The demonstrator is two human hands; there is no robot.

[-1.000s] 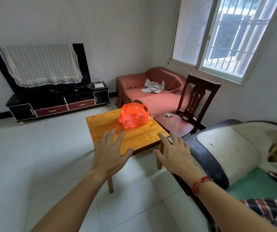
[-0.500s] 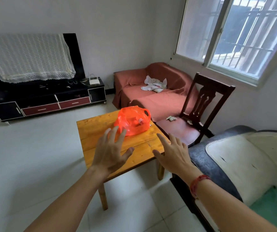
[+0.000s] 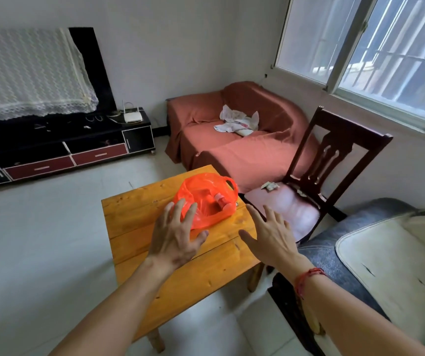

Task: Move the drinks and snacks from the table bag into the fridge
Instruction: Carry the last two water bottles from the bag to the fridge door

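An orange see-through plastic bag (image 3: 207,199) lies on the far right part of a small wooden table (image 3: 139,209). A bottle with a red cap shows through the bag's side. My left hand (image 3: 174,236) hovers with spread fingers just in front of the bag, its fingertips overlapping the bag's near edge. My right hand (image 3: 270,236) is held open above the table's right edge, to the right of the bag and apart from it. Neither hand holds anything. No fridge is in view.
A dark wooden chair (image 3: 316,191) stands close to the table's right side. A sofa draped in red cloth (image 3: 232,140) is behind it, under a window. A black TV stand (image 3: 60,152) lines the far wall. A worn armchair (image 3: 375,260) is at my right.
The table and bag have come closer in the view. Both hands reached forward, and the left hand's fingertips are now at the bag's near edge.
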